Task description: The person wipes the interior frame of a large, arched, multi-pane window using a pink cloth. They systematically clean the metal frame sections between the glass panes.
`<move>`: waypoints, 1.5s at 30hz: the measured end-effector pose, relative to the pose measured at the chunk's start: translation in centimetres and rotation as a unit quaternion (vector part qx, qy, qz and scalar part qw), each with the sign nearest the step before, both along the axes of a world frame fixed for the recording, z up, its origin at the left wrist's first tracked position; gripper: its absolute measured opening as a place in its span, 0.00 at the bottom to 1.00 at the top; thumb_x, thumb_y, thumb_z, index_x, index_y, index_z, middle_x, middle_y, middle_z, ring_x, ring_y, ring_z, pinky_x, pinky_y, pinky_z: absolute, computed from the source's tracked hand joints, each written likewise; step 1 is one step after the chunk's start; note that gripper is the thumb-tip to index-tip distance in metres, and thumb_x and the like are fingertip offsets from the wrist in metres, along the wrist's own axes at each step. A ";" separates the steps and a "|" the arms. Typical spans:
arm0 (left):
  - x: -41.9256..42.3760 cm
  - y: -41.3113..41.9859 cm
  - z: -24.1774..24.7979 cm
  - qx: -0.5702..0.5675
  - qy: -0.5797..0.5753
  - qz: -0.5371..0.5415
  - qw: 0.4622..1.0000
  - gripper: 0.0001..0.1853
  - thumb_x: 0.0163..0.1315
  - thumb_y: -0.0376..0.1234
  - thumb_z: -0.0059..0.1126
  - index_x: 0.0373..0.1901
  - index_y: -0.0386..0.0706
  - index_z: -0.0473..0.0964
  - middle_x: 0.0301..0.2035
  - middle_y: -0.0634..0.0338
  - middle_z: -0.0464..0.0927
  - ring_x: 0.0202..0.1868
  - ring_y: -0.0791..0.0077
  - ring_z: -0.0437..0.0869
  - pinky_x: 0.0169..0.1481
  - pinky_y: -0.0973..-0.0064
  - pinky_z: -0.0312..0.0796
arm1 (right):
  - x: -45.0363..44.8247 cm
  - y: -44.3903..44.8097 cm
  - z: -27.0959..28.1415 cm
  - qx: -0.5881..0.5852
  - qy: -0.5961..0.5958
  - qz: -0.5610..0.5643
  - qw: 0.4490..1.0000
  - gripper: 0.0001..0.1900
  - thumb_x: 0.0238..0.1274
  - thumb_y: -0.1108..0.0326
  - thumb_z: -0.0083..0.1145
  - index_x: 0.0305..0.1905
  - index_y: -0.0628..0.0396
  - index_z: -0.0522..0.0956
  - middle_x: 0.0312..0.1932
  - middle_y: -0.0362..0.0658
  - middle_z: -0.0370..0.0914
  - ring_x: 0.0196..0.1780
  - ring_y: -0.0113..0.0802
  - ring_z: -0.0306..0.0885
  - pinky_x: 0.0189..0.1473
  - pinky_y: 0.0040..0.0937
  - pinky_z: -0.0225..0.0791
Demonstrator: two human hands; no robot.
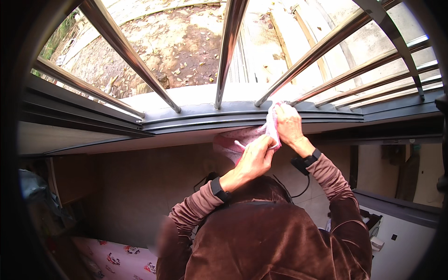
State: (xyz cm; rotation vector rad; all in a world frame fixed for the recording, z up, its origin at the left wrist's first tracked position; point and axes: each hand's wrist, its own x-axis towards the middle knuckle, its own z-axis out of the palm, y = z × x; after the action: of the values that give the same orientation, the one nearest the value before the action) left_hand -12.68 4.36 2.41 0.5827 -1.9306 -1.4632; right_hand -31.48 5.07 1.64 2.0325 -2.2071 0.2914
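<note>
A pink and white cloth [229,140] hangs in folds at the grey metal window track [210,119]. My right hand [289,124] grips the cloth's upper end and holds it against the track, near the foot of a steel bar [316,49]. Lower down, my left hand [255,154] has the cloth bunched between thumb and fingers. A small white rounded tip [238,143] sticks out beside the left knuckles; whether it is a cloth fold or a separate thing, I cannot tell. Both fingertips are partly hidden in the fabric.
Several polished steel window bars [231,49] rise beyond the track. Outside lies leaf-strewn ground [182,52]. A dark sliding frame [84,105] stands at the left. A flowered pink cover [115,257] lies lower left, a white-topped surface [395,245] lower right. A black cable [304,190] dangles from the right wrist's device.
</note>
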 end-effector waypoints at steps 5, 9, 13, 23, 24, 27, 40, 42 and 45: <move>1.2 -0.9 -0.1 0.007 -0.022 0.044 0.999 0.06 0.61 0.23 0.61 0.39 0.34 0.75 0.32 0.47 0.80 0.30 0.54 0.83 0.37 0.65 0.75 | 2.9 -1.8 -2.3 -0.042 -0.019 0.030 0.999 0.13 0.56 0.65 0.58 0.44 0.58 0.80 0.38 0.49 0.79 0.40 0.48 0.78 0.43 0.42 0.72; 0.0 -0.3 -0.2 -0.031 0.003 -0.031 0.999 0.07 0.60 0.22 0.60 0.40 0.34 0.75 0.32 0.47 0.78 0.33 0.53 0.83 0.41 0.64 0.74 | -1.3 0.7 0.0 -0.028 -0.001 0.032 0.999 0.11 0.60 0.65 0.57 0.45 0.57 0.80 0.41 0.48 0.80 0.44 0.47 0.79 0.43 0.40 0.68; -1.2 0.5 0.1 -0.034 0.012 -0.011 0.999 0.07 0.60 0.22 0.60 0.39 0.34 0.74 0.32 0.48 0.78 0.33 0.55 0.83 0.39 0.66 0.74 | -0.9 0.5 0.0 0.012 0.006 0.009 1.000 0.12 0.59 0.66 0.58 0.46 0.58 0.80 0.43 0.49 0.81 0.46 0.48 0.79 0.46 0.41 0.71; -1.3 -0.3 0.4 -0.034 -0.008 -0.057 0.998 0.04 0.62 0.22 0.62 0.37 0.33 0.77 0.30 0.52 0.81 0.31 0.68 0.85 0.38 0.73 0.76 | 0.6 -0.9 -2.1 -0.123 0.032 0.062 0.990 0.07 0.57 0.63 0.57 0.37 0.53 0.78 0.32 0.43 0.77 0.35 0.37 0.78 0.39 0.36 0.70; -1.8 -0.2 0.3 -0.025 -0.021 -0.071 0.997 0.04 0.61 0.22 0.61 0.38 0.33 0.77 0.31 0.52 0.81 0.32 0.67 0.85 0.39 0.73 0.76 | -0.6 0.0 -1.5 -0.087 0.079 0.039 0.992 0.06 0.57 0.65 0.56 0.36 0.53 0.78 0.32 0.43 0.77 0.35 0.37 0.78 0.38 0.35 0.70; -3.4 -0.4 0.0 -0.031 -0.017 -0.061 0.998 0.05 0.61 0.23 0.60 0.39 0.33 0.77 0.33 0.51 0.80 0.34 0.66 0.85 0.40 0.72 0.76 | -3.2 1.6 -0.4 0.031 0.094 -0.069 0.993 0.12 0.62 0.66 0.55 0.47 0.58 0.79 0.33 0.45 0.78 0.37 0.40 0.79 0.40 0.36 0.70; 2.1 -0.5 1.1 -0.019 -0.058 -0.039 0.997 0.05 0.63 0.23 0.59 0.40 0.34 0.78 0.35 0.51 0.81 0.36 0.63 0.87 0.41 0.71 0.78 | 3.1 -1.5 -1.2 -0.040 0.066 0.074 0.994 0.12 0.54 0.67 0.59 0.42 0.61 0.79 0.34 0.46 0.77 0.35 0.39 0.76 0.39 0.35 0.69; 2.4 -0.4 1.3 -0.001 -0.031 -0.050 0.998 0.06 0.61 0.21 0.59 0.39 0.34 0.76 0.34 0.50 0.80 0.37 0.56 0.85 0.41 0.68 0.76 | 3.8 -1.8 -0.6 -0.100 0.048 0.161 0.981 0.13 0.54 0.67 0.58 0.44 0.61 0.79 0.33 0.45 0.76 0.36 0.38 0.76 0.39 0.34 0.69; 3.2 -0.8 1.6 0.016 -0.013 -0.039 0.999 0.06 0.60 0.21 0.59 0.39 0.35 0.75 0.32 0.49 0.79 0.34 0.55 0.84 0.39 0.67 0.75 | 5.2 -2.6 -0.3 -0.086 0.072 0.182 0.977 0.18 0.53 0.67 0.57 0.48 0.63 0.80 0.33 0.44 0.76 0.36 0.34 0.76 0.39 0.32 0.68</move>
State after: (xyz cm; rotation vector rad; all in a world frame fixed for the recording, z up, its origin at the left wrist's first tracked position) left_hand -9.52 3.53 3.98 0.5497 -1.9725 -1.5449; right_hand -26.29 2.45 1.32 2.2674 -1.6573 0.3451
